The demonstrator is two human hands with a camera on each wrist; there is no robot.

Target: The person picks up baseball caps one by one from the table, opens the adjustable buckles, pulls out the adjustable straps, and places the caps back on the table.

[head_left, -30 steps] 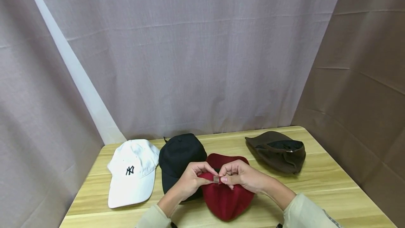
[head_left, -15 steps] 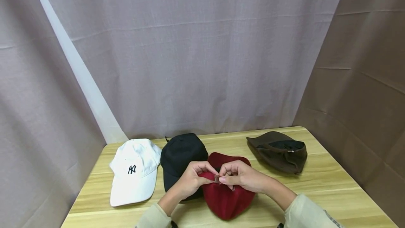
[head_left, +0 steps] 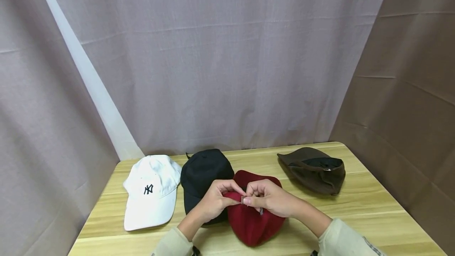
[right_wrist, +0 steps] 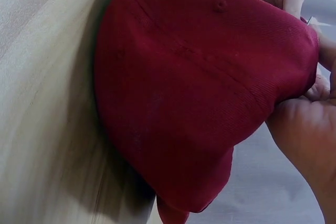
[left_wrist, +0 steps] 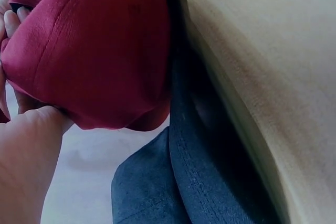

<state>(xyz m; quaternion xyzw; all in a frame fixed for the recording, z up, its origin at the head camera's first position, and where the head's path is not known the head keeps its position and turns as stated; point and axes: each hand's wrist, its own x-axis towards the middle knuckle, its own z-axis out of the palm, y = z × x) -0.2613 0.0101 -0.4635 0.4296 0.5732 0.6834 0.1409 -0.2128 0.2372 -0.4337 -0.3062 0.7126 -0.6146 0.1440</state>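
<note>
A dark red cap (head_left: 253,226) lies on the table with its back toward the person. In the head view my left hand (head_left: 216,201) pinches the cap's back strap from the left, thumb and index finger at a small metal buckle (head_left: 243,200). From the right, my right hand (head_left: 273,198) pinches the strap at the same buckle, its thumb covering part of it. A small greyish end pokes out below the right fingers. The right wrist view shows the red crown (right_wrist: 178,87) large, hiding most of the fingers; the left wrist view shows its stitched side (left_wrist: 105,56).
A black cap (head_left: 206,171) sits just left of the red one, partly behind the left hand. Farther left lies a white cap (head_left: 151,196) with a dark monogram. A dark brown cap (head_left: 313,175) rests on its side at the right of the wooden table (head_left: 359,216).
The buckle, plainly visible between the fingertips earlier, is now mostly covered by the right thumb. The right fingers have shifted slightly left, and the greyish end below them shows more.
</note>
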